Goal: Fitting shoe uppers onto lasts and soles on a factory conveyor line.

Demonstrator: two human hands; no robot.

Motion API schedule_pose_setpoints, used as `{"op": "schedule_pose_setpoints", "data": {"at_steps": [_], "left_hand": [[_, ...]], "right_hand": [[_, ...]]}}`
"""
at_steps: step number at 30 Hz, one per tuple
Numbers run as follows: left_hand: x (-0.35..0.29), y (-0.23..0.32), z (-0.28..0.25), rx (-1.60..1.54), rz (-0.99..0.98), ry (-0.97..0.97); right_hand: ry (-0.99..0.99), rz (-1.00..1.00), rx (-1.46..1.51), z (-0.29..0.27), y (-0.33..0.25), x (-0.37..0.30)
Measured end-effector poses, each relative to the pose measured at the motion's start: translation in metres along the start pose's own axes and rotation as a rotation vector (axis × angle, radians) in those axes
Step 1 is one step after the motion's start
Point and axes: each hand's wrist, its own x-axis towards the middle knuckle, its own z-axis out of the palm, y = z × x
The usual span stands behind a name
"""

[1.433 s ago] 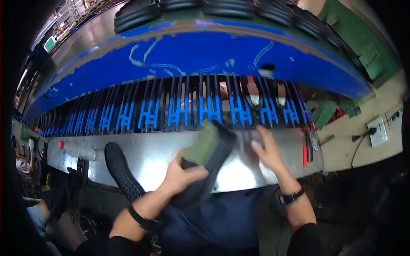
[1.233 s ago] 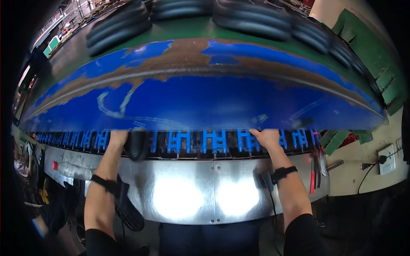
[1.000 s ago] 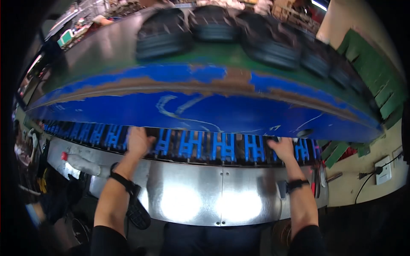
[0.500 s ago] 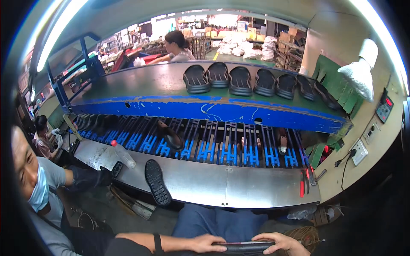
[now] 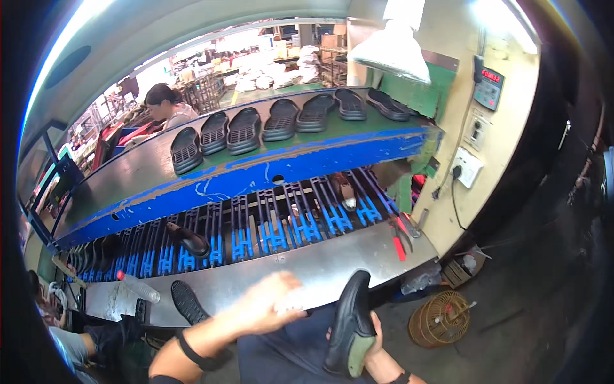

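Note:
Above my lap, my right hand grips a black shoe from its right side, toe pointing up and a grey-green patch near its lower end. My left hand is apart from the shoe, over the front edge of the metal ledge. Motion smears its fingers, and whether they hold anything is unclear. Left of that forearm, a black shoe sole lies on the ledge, partly past its edge.
Several black soles stand along the upper shelf. Below run blue-pronged racks bearing dark shoes. A plastic bottle and red-handled tools lie on the ledge. A round wire basket sits at right. Another person works beyond the shelf.
The view has swung right. Both hands were low at the dark object; now my right hand holds the shoe raised upright, and my left has come off and moved up toward the ledge.

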Motion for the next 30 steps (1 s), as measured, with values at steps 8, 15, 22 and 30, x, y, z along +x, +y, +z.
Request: {"op": "schedule_pose_setpoints", "data": {"at_steps": [8, 15, 22, 30], "left_hand": [[0.034, -0.174, -0.228, 0.687, -0.508, 0.478], [0.024, -0.074, -0.178, 0.334, -0.212, 0.842], [-0.107, 0.091, 0.068, 0.223, 0.144, 0.044], [-0.164, 0.042, 0.162, -0.074, -0.087, 0.223]], "right_hand": [[-0.136, 0.263, 0.155, -0.043, -0.014, -0.019], [-0.203, 0.178, 0.168, 0.005, -0.017, -0.016], [-0.176, 0.213, 0.068, 0.006, 0.0, -0.003], [-0.161, 0.292, 0.067, -0.01, 0.013, -0.039]]}}
